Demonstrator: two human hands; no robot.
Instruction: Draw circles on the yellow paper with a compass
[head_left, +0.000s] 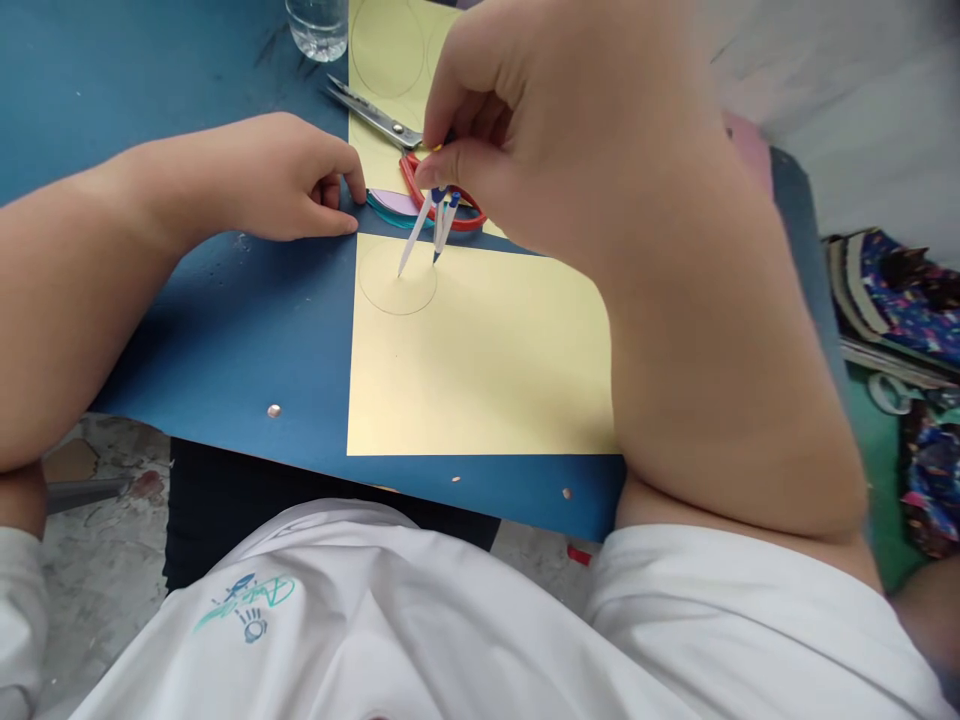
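Observation:
In my right hand [517,130] the top of a drawing compass [417,232] is pinched between thumb and fingers. Its two white and blue legs reach down to a pale yellow sheet [480,360], where a thin pencil circle surrounds one tip and the other stands at its edge. My left hand [311,185] rests on the table by the sheet's upper left corner, fingers bent, thumb and index tip slightly apart. Nothing shows between them. Just beyond lie red-handled scissors [390,128], partly hidden by my right hand, over lilac and teal paper pieces [394,207].
A second yellow sheet [386,60] with drawn circles lies farther back. Beside it stands a clear container [319,28]. The blue table [225,340] ends just before my body. At right, books or cloth items [900,290] and a tape roll [890,393] sit on a green surface.

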